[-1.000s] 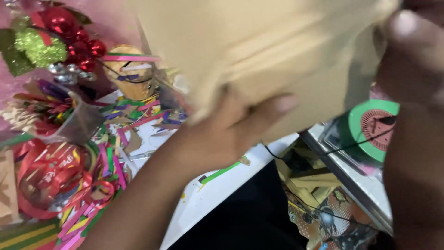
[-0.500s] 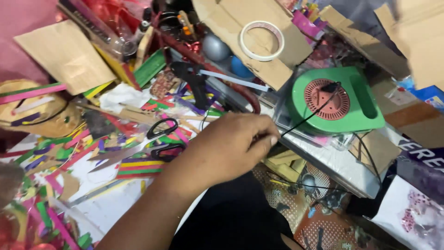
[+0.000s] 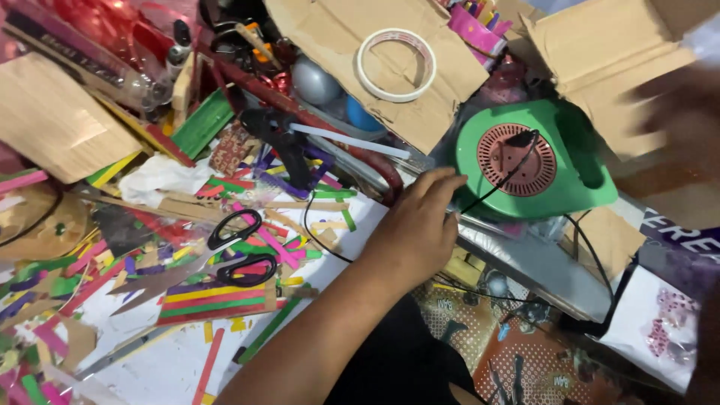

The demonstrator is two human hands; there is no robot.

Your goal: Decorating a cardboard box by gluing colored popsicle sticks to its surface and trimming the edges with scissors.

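The left hand [image 3: 416,229] lies flat, fingers together and holding nothing, on the desk [image 3: 150,367] beside a black cord [image 3: 487,191] leading to a green round device [image 3: 536,161]. The right hand [image 3: 679,112] is a blur near an open cardboard box [image 3: 600,52]; its grip cannot be told. A white tape roll [image 3: 396,64] rests on a cardboard sheet [image 3: 337,37]; black-handled scissors [image 3: 236,247] lie among coloured sticks.
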